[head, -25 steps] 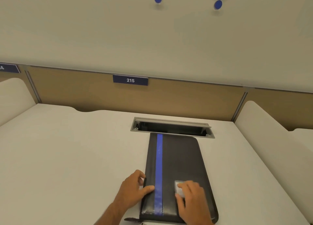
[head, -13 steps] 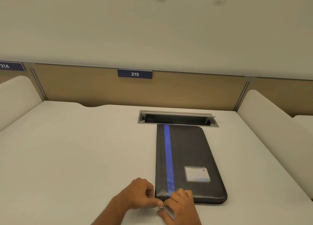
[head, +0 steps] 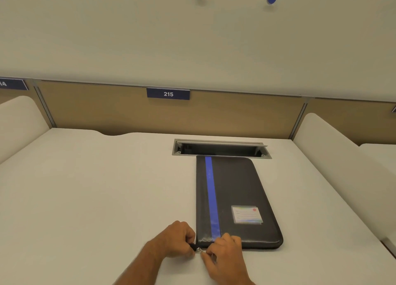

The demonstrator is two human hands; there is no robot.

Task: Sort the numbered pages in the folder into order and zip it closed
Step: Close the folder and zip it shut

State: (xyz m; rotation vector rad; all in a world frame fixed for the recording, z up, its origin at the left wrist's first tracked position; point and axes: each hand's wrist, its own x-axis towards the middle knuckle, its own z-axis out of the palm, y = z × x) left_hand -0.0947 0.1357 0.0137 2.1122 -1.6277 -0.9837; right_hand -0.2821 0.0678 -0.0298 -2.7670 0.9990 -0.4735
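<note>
A black zip folder (head: 235, 190) with a blue stripe and a small label card lies closed on the white desk (head: 96, 188), its far end near a cable slot. At its near left corner my left hand (head: 175, 239) pinches the black end tab of the zip. Beside it, my right hand (head: 225, 254) pinches the small metal zip pull (head: 200, 250) just off that corner. No pages are visible.
A recessed metal cable slot (head: 220, 148) opens in the desk just behind the folder. A tan back panel carries a blue sign reading 215 (head: 168, 94). White side dividers (head: 327, 147) stand at the left and right of the desk.
A second ago both hands lay on the folder's cover. They have since dropped to its near left corner and taken hold of the zip tab and pull.
</note>
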